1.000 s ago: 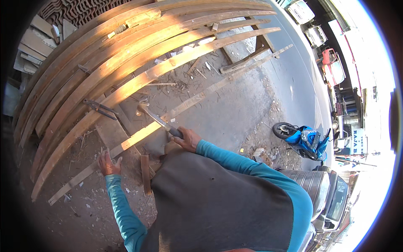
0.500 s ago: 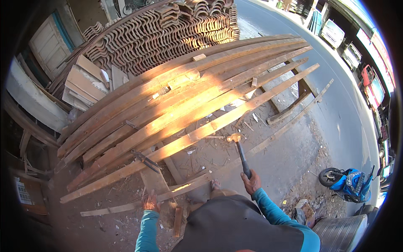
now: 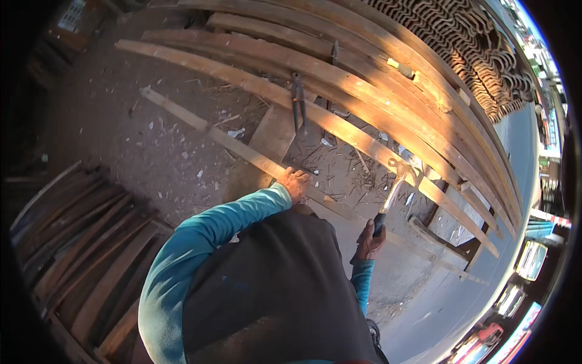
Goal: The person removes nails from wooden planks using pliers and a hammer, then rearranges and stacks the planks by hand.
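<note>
My right hand point(image 3: 368, 241) grips the dark handle of a claw hammer point(image 3: 392, 195), whose head is raised in front of a long sunlit wooden beam. My left hand point(image 3: 295, 184) is closed over a thin wooden strip point(image 3: 239, 148) that runs across in front of my body. Beyond the strip, long-handled pincers point(image 3: 297, 103) rest by the nearest beam point(image 3: 339, 128). Farther back, a small dark tool point(image 3: 334, 53) and a yellow-handled tool point(image 3: 400, 67) lie among the beams. The undersides of my left fingers are hidden.
Several long beams point(image 3: 388, 103) lie side by side ahead. A board point(image 3: 267, 142) lies under the strip on the littered ground. Stacked roof tiles point(image 3: 448, 48) stand at the far right, a timber pile point(image 3: 91, 255) at the lower left. The road point(image 3: 518, 158) with parked vehicles runs along the right.
My view has turned left, so the beams and the road appear rotated. My left hand has shifted along the strip nearer my middle, and the hammer stays in my right hand.
</note>
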